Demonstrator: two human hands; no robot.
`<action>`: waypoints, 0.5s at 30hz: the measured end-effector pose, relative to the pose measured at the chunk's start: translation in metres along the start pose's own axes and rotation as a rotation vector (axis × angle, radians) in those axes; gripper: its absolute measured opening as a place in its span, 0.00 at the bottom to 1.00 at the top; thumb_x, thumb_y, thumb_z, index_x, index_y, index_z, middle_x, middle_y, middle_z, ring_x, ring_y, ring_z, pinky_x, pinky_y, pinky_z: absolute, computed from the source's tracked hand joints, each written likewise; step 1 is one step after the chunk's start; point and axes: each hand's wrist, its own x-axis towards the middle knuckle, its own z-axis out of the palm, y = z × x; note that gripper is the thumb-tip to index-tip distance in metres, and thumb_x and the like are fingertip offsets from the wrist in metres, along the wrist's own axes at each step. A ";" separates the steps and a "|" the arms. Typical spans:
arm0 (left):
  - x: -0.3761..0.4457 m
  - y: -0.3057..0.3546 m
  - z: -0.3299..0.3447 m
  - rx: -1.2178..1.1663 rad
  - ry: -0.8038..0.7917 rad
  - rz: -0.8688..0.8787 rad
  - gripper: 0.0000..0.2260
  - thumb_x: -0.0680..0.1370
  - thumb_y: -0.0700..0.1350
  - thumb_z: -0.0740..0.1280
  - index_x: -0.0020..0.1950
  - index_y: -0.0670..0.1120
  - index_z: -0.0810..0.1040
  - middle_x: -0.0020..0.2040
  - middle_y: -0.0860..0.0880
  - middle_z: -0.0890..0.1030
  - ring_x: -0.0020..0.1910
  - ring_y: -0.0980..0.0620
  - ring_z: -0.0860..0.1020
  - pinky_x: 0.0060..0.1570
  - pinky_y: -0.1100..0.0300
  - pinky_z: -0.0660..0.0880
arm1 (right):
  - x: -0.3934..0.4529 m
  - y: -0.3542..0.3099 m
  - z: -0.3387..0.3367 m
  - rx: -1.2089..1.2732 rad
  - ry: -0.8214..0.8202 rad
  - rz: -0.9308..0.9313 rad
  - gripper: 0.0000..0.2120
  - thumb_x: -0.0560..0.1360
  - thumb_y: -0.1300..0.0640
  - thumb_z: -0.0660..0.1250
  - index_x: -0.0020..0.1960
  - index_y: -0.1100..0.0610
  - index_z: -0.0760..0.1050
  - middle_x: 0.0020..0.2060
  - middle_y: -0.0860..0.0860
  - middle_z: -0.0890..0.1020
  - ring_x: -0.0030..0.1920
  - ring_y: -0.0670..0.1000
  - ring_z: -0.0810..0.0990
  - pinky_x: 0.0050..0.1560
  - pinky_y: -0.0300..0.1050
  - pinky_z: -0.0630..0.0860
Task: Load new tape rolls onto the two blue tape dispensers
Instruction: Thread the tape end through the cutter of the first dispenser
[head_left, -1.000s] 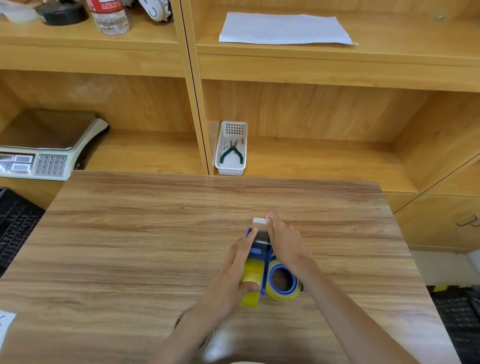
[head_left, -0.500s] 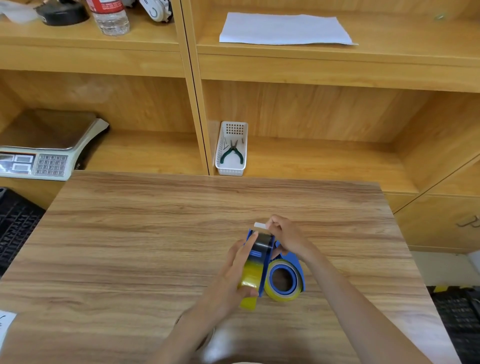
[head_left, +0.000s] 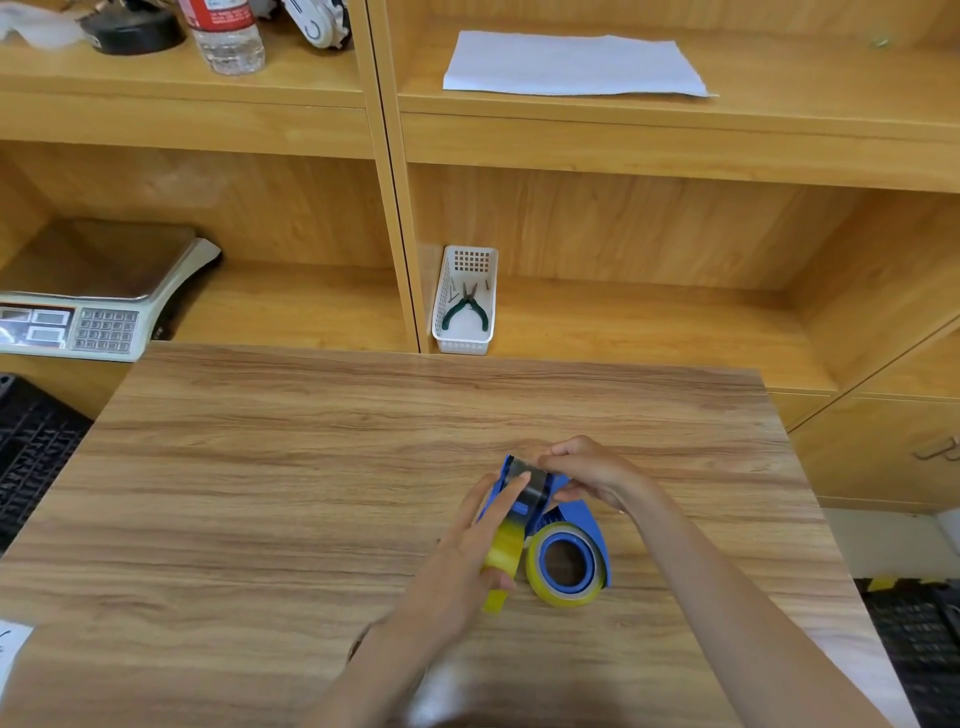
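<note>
Two blue tape dispensers sit side by side on the wooden table (head_left: 260, 493). The left dispenser (head_left: 511, 483) carries a yellow tape roll (head_left: 503, 556) seen edge on, and my left hand (head_left: 467, 540) grips that roll and dispenser from the left. The right dispenser (head_left: 582, 519) lies flat with a yellow roll (head_left: 566, 564) on its blue hub. My right hand (head_left: 587, 470) pinches the strip of tape drawn over the left dispenser's front end.
Behind the table stand wooden shelves. A white basket (head_left: 465, 301) with green-handled pliers sits on the lower shelf, a weighing scale (head_left: 88, 306) to the left. A white sheet (head_left: 571, 65) and a water bottle (head_left: 226, 34) lie on the upper shelf.
My right hand has drawn back from an outstretched reach to a pinch at the dispenser's front end. The small white tab seen at its fingertips earlier is no longer visible.
</note>
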 end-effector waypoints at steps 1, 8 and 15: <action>0.000 0.003 -0.002 0.020 -0.001 -0.009 0.50 0.71 0.33 0.71 0.73 0.72 0.46 0.77 0.62 0.46 0.69 0.63 0.63 0.63 0.66 0.69 | 0.000 -0.001 0.000 0.010 -0.001 0.005 0.07 0.81 0.59 0.65 0.47 0.59 0.80 0.44 0.55 0.86 0.32 0.49 0.86 0.29 0.34 0.80; -0.001 0.007 -0.005 0.068 0.007 -0.021 0.49 0.71 0.33 0.71 0.74 0.70 0.47 0.77 0.62 0.45 0.68 0.58 0.68 0.60 0.59 0.73 | -0.001 -0.008 -0.001 -0.007 -0.012 0.011 0.09 0.81 0.61 0.63 0.43 0.56 0.77 0.36 0.51 0.84 0.32 0.49 0.85 0.31 0.34 0.80; 0.001 0.003 -0.003 0.051 0.039 0.034 0.49 0.69 0.32 0.72 0.74 0.68 0.51 0.77 0.63 0.47 0.68 0.71 0.54 0.63 0.68 0.67 | 0.004 -0.001 -0.001 0.018 -0.013 -0.018 0.10 0.82 0.60 0.63 0.58 0.62 0.79 0.48 0.54 0.84 0.28 0.44 0.83 0.32 0.32 0.80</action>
